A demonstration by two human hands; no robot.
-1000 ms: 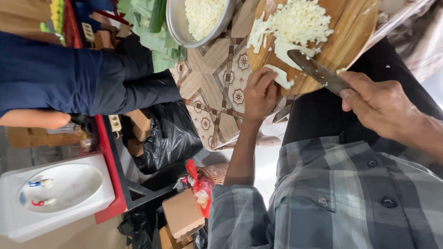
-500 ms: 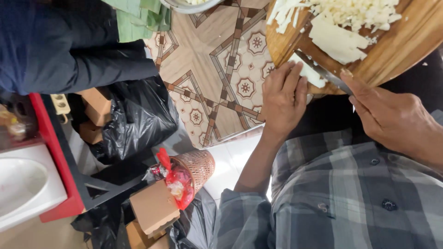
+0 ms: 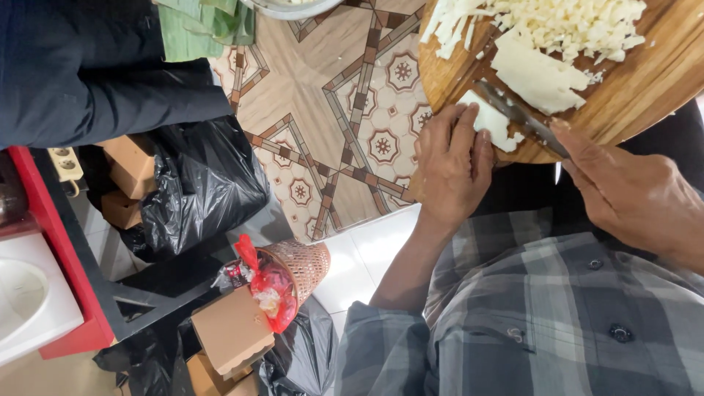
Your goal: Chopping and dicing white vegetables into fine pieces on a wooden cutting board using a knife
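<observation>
At the round wooden board's [image 3: 645, 81] near edge, a white slab [image 3: 490, 123] is pinned under the flattened left hand [image 3: 451, 165], while a steel knife [image 3: 517, 117] is gripped by the right hand [image 3: 631, 194].
</observation>
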